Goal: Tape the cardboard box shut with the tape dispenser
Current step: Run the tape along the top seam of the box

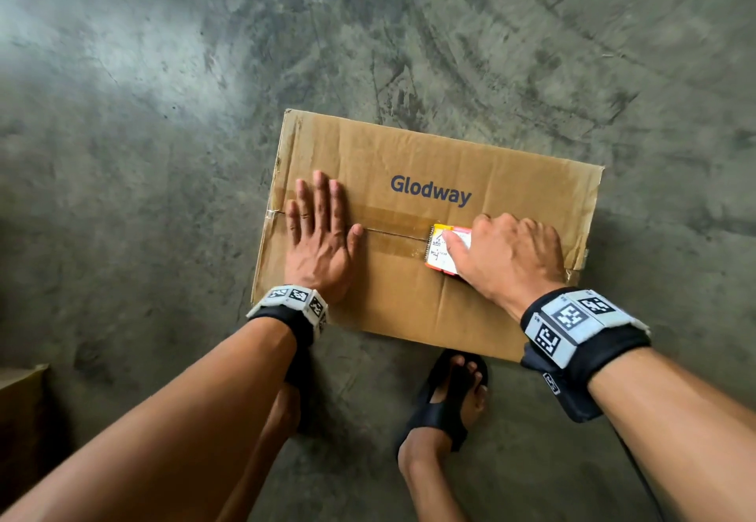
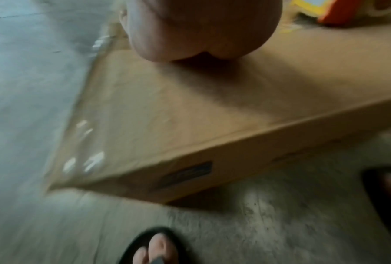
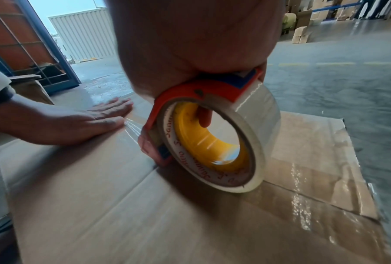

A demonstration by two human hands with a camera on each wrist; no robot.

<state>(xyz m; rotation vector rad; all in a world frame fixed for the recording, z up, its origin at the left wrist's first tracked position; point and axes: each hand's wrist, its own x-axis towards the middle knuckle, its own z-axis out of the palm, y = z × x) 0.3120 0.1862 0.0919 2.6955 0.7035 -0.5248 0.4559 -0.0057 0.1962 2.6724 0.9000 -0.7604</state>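
Note:
A brown cardboard box (image 1: pixel 409 296) printed "Glodway" lies on the concrete floor with its flaps closed. Clear tape (image 1: pixel 388 223) runs along the centre seam from the left edge. My left hand (image 1: pixel 323 231) lies flat with straight fingers on the taped left part of the seam, and it also shows as the left hand (image 3: pixel 77 123) in the right wrist view. My right hand (image 1: pixel 507 255) grips the orange and yellow tape dispenser (image 1: pixel 446 249) on the seam right of centre. The dispenser (image 3: pixel 212 142) carries a roll of clear tape, with a finger through its yellow core.
My two feet in black sandals (image 1: pixel 446 399) stand on the floor at the box's near edge. Another cardboard box (image 1: pixel 20 411) sits at the lower left. Stacked boxes (image 3: pixel 300 35) and blue racks stand far off across the warehouse floor.

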